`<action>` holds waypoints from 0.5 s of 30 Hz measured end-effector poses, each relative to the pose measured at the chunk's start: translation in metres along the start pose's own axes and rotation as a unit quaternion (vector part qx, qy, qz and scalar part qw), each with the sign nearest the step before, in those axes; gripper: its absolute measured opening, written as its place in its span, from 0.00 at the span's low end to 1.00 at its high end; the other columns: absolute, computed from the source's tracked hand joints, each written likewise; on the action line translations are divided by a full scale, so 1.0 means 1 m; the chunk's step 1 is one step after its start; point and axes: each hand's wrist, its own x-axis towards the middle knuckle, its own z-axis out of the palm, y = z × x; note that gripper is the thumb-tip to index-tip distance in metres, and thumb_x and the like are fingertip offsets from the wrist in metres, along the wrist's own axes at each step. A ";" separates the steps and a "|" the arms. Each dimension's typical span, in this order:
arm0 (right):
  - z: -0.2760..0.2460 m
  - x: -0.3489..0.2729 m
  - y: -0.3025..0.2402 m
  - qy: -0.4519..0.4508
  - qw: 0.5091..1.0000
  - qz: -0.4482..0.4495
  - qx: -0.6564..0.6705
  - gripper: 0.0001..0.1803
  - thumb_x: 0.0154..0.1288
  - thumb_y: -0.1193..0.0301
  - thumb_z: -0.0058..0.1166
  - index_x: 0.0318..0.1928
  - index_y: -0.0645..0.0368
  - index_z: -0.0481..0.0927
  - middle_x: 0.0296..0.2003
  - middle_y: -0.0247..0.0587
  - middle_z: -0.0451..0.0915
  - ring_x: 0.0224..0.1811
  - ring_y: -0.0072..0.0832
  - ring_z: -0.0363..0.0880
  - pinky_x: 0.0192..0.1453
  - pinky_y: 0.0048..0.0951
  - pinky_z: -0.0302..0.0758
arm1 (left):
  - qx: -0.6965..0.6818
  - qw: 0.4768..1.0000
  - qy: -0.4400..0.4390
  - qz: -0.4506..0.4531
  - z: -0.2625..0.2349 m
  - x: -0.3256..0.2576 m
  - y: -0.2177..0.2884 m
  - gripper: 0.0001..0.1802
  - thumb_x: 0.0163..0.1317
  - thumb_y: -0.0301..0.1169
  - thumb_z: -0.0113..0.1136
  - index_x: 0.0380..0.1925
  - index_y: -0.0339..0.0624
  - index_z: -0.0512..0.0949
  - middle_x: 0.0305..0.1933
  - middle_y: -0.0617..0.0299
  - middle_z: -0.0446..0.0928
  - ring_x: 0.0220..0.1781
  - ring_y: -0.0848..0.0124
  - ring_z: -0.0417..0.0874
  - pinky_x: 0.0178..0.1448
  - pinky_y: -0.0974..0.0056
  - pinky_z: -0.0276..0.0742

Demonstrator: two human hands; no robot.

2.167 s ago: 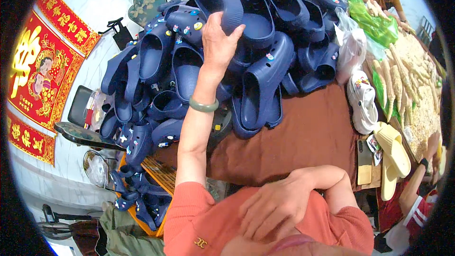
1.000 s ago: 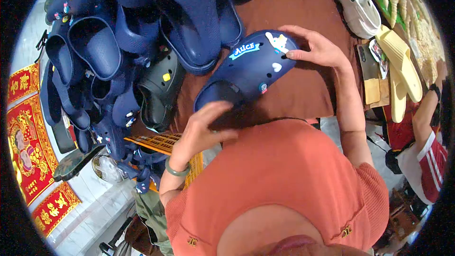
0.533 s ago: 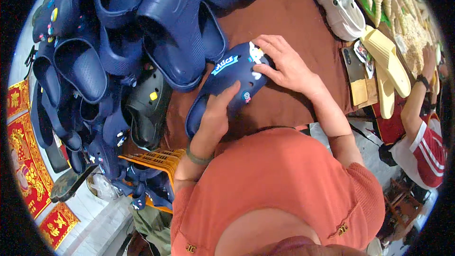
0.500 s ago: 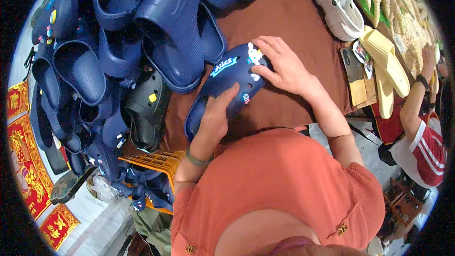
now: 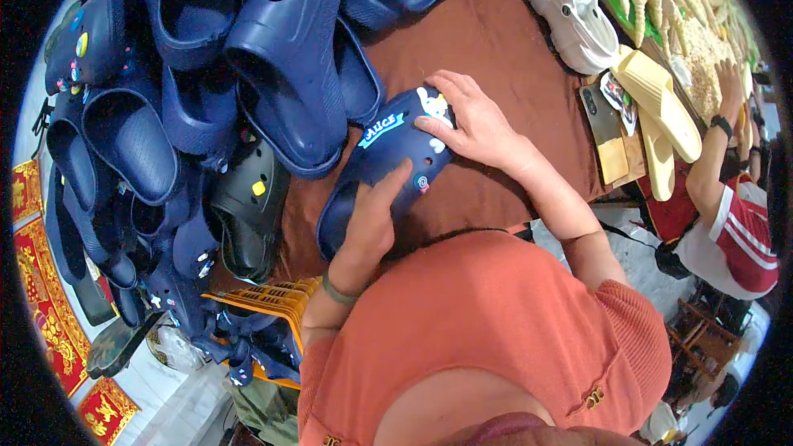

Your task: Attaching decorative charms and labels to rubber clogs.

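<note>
Orange crate (image 5: 285,296), navy clogs (image 5: 266,348) inside! By the near edge of the desk (image 5: 471,41), a charm-decorated clog (image 5: 393,147): the right hand (image 5: 477,122) has fingers wrapped over its toe; the left hand (image 5: 370,219) stretches one finger along it, grip hidden. Brown cloth (image 5: 520,99) spreads open rightward.

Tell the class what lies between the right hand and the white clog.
In the head view, only brown cloth lies between the right hand, which holds the navy clog, and the white clog.
</note>
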 end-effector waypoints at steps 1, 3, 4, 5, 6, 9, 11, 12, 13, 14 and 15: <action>0.000 0.000 -0.001 0.003 1.000 0.000 -0.004 0.28 0.59 0.54 0.57 0.51 0.64 0.73 0.49 0.56 0.73 0.54 0.50 0.70 0.59 0.42 0.68 | -0.063 0.998 -0.012 -0.002 0.003 0.000 0.006 0.19 0.65 0.25 0.48 0.55 0.31 0.73 0.53 0.48 0.77 0.57 0.61 0.76 0.63 0.61 0.68; -0.003 0.001 0.000 -0.015 0.999 0.003 0.028 0.27 0.59 0.54 0.58 0.48 0.63 0.74 0.46 0.53 0.75 0.51 0.49 0.72 0.56 0.41 0.70 | -0.132 0.988 0.024 -0.076 0.010 -0.002 0.025 0.19 0.63 0.23 0.50 0.54 0.31 0.74 0.53 0.48 0.77 0.55 0.60 0.77 0.62 0.60 0.70; -0.001 0.001 0.001 0.010 0.999 -0.030 0.034 0.23 0.59 0.57 0.59 0.46 0.63 0.74 0.44 0.51 0.76 0.49 0.47 0.73 0.53 0.41 0.72 | -0.199 0.966 0.060 -0.153 0.016 0.001 0.029 0.19 0.61 0.22 0.52 0.53 0.31 0.74 0.53 0.47 0.77 0.54 0.60 0.77 0.60 0.60 0.71; -0.002 0.001 0.000 -0.007 0.998 -0.008 0.054 0.24 0.58 0.62 0.61 0.49 0.65 0.74 0.49 0.53 0.75 0.53 0.47 0.72 0.56 0.39 0.71 | -0.198 0.968 0.038 -0.147 0.011 0.001 0.021 0.19 0.61 0.22 0.52 0.53 0.31 0.74 0.53 0.47 0.77 0.54 0.60 0.77 0.60 0.60 0.71; 0.001 0.001 -0.001 -0.003 0.999 -0.009 0.048 0.24 0.58 0.62 0.62 0.49 0.64 0.74 0.48 0.52 0.75 0.53 0.47 0.73 0.56 0.39 0.72 | -0.118 0.990 0.028 -0.076 -0.004 -0.002 0.004 0.18 0.60 0.21 0.54 0.52 0.30 0.75 0.52 0.48 0.77 0.53 0.62 0.78 0.59 0.60 0.72; 0.007 0.001 0.011 0.012 0.993 -0.037 0.108 0.23 0.56 0.63 0.64 0.47 0.63 0.75 0.49 0.50 0.75 0.54 0.45 0.72 0.59 0.41 0.69 | 0.294 0.936 0.015 0.192 0.003 -0.012 0.020 0.15 0.63 0.23 0.52 0.50 0.28 0.76 0.51 0.49 0.77 0.52 0.64 0.78 0.57 0.60 0.72; 0.010 0.000 0.011 0.014 0.991 -0.030 0.133 0.21 0.55 0.63 0.64 0.45 0.62 0.75 0.49 0.49 0.75 0.56 0.45 0.70 0.60 0.41 0.68 | 0.149 0.977 -0.008 0.151 0.003 -0.015 0.020 0.15 0.64 0.23 0.51 0.49 0.27 0.76 0.51 0.49 0.77 0.52 0.64 0.78 0.58 0.60 0.72; 0.008 0.001 0.009 0.008 0.989 -0.025 0.146 0.21 0.55 0.64 0.64 0.45 0.62 0.75 0.49 0.48 0.75 0.56 0.44 0.70 0.60 0.41 0.68 | 0.008 0.996 -0.017 0.091 0.004 -0.015 0.023 0.15 0.65 0.24 0.50 0.49 0.27 0.76 0.52 0.49 0.76 0.53 0.63 0.78 0.58 0.60 0.72; 0.006 0.004 0.004 0.035 0.986 -0.045 0.155 0.19 0.54 0.61 0.62 0.39 0.61 0.75 0.43 0.48 0.75 0.50 0.46 0.70 0.56 0.42 0.68 | -0.017 0.999 -0.028 0.039 0.006 -0.018 0.033 0.16 0.67 0.26 0.47 0.49 0.27 0.76 0.53 0.49 0.76 0.56 0.64 0.76 0.59 0.60 0.72; 0.001 0.005 0.001 0.039 0.987 -0.046 0.149 0.19 0.54 0.61 0.62 0.39 0.61 0.75 0.43 0.48 0.75 0.50 0.46 0.70 0.56 0.42 0.68 | -0.017 0.998 -0.035 0.043 0.002 -0.015 0.024 0.16 0.67 0.26 0.47 0.49 0.27 0.76 0.53 0.49 0.76 0.56 0.64 0.76 0.59 0.60 0.72; -0.005 0.007 -0.001 0.032 0.992 -0.062 0.102 0.18 0.54 0.61 0.62 0.38 0.60 0.74 0.41 0.47 0.75 0.48 0.46 0.69 0.52 0.42 0.68 | -0.038 0.998 -0.029 0.033 -0.006 -0.010 0.006 0.15 0.66 0.24 0.47 0.50 0.27 0.75 0.53 0.49 0.76 0.54 0.63 0.76 0.58 0.60 0.71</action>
